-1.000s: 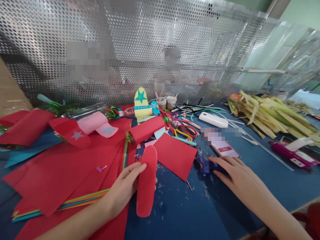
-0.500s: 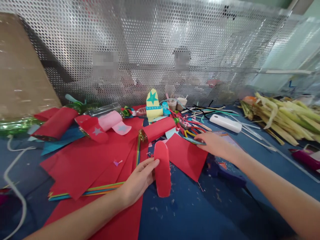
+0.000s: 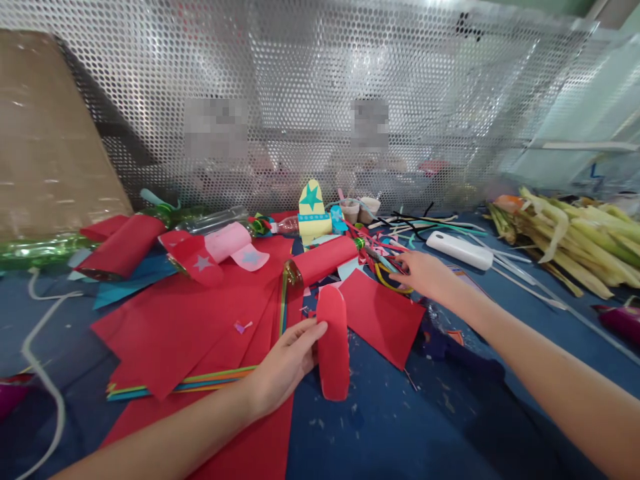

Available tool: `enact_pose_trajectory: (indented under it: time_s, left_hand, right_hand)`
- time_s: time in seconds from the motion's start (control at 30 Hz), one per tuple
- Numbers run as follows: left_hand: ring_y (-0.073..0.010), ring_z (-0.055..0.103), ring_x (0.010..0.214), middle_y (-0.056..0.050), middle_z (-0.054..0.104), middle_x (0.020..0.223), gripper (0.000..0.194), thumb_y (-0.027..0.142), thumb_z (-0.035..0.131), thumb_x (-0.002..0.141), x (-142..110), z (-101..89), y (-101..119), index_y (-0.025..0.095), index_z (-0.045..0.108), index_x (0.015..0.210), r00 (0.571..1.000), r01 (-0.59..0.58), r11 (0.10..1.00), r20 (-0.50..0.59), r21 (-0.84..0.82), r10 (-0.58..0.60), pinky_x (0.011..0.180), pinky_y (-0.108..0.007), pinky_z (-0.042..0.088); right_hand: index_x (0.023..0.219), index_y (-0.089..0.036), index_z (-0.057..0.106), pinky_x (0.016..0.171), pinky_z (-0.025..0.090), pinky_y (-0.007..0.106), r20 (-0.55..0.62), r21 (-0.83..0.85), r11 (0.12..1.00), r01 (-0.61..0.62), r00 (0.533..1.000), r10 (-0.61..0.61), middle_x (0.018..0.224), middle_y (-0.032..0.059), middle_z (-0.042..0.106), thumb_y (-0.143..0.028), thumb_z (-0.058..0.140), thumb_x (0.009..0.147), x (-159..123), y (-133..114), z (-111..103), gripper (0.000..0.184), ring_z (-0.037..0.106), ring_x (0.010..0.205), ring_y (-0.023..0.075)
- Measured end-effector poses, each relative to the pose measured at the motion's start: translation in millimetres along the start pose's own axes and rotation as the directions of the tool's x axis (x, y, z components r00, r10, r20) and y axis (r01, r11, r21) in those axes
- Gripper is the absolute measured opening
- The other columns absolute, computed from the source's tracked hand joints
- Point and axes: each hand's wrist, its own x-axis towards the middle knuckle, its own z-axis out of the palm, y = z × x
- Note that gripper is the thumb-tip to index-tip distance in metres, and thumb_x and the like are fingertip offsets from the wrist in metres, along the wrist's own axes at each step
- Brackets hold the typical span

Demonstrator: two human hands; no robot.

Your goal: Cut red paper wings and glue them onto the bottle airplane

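Observation:
My left hand [image 3: 289,363] is closed on the side edge of a red paper cutout [image 3: 333,347], a long strip with a rounded top, held upright above the blue table. My right hand [image 3: 423,272] reaches into a pile of craft bits, fingers apart, the tips beside yellow loops [image 3: 393,285] that look like tool handles. Grey metal blades or jaws [image 3: 374,255] lie just left of the fingers; the tool's exact kind is unclear. Between my hands rests a loose red paper sheet [image 3: 383,313]. Behind the cutout lies a red-wrapped bottle [image 3: 327,259].
Stacked red sheets [image 3: 190,327] cover the left side, near several decorated bottles [image 3: 127,247]. A dark blue glue gun [image 3: 463,353] lies below my right forearm. A white power strip [image 3: 459,251] and corn husks [image 3: 575,233] are at the right. A perforated metal screen [image 3: 300,80] stands behind.
My right fingers have loosened and moved off a bluish handle-like thing, which lies in the pile. My left hand keeps the red cutout. The view has shifted slightly.

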Motion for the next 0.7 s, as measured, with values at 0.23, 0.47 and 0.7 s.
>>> enact_pose_trajectory:
  time_s: [0.23,0.47,0.7]
  left_hand:
    - [-0.0144,0.063,0.069,-0.003,0.07,0.072,0.027,0.04,0.078,0.068,3.6,-2.5,-1.4,0.015,0.067,0.071,0.998,-0.046,0.997,0.038,-0.057,0.048,0.07,-0.025,0.048]
    - [-0.0135,0.062,0.07,-0.004,0.07,0.075,0.028,0.04,0.078,0.069,4.8,-1.6,-2.9,0.014,0.069,0.076,0.995,-0.082,0.993,0.05,-0.079,0.086,0.071,-0.023,0.048]
    - [-0.0123,0.06,0.068,-0.002,0.066,0.071,0.034,0.047,0.072,0.074,8.1,-7.8,-9.4,0.013,0.069,0.08,0.99,-0.081,0.995,0.12,0.053,0.075,0.071,-0.026,0.05]
  right_hand:
    - [0.123,-0.016,0.057,0.084,0.05,0.045,-0.018,0.1,0.977,0.189,0.982,-0.188,0.111,0.0167,0.065,-0.027,0.061,0.085,-44.6,-37.7,6.4,0.041,0.063,0.1,0.0318]
    - [0.1,-0.021,0.065,0.071,0.054,0.032,0.008,0.261,0.917,0.303,0.949,-0.316,0.088,0.005,0.071,-0.029,0.055,0.088,-68.2,-52.1,6.8,0.017,0.068,0.08,0.0207]
    - [0.116,-0.025,0.057,0.087,0.05,0.038,-0.41,0.211,0.677,0.705,0.693,-0.594,0.118,0.0109,0.055,-0.012,0.048,0.089,-87.8,-64.0,17.1,0.031,0.057,0.104,0.0217]
